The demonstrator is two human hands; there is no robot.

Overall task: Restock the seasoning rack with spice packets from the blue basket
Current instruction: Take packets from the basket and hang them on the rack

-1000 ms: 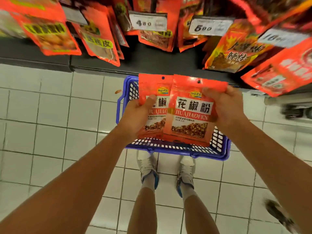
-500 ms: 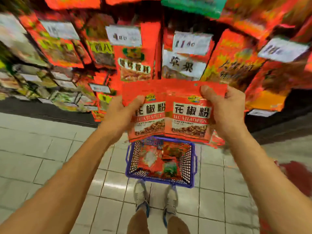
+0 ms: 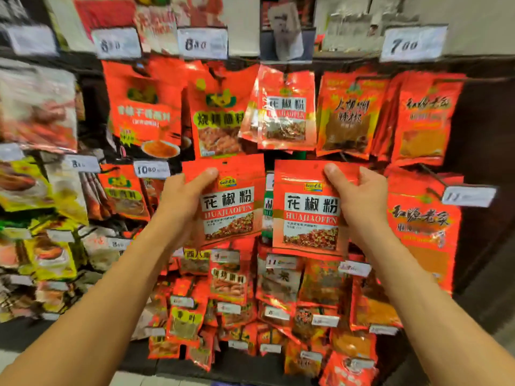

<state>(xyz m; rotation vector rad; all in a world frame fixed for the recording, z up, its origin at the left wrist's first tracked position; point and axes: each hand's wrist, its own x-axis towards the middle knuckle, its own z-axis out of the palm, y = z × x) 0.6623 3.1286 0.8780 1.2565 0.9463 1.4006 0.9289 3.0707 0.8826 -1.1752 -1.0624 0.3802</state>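
Holding one packet each: left hand (image 3: 181, 199) grips left packet (image 3: 231, 207), right hand (image 3: 359, 199) grips right packet (image 3: 309, 215), both upright, centre frame. Matching hung packet (image 3: 287, 110) sits straight above, nearer right hand. Basket unseen.

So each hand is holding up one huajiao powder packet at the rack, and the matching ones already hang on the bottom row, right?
Not the bottom row. The head view shows the matching hung packets in the upper row, above the right hand's packet. Each hand, left and right, does hold one; the left's packet matches too.
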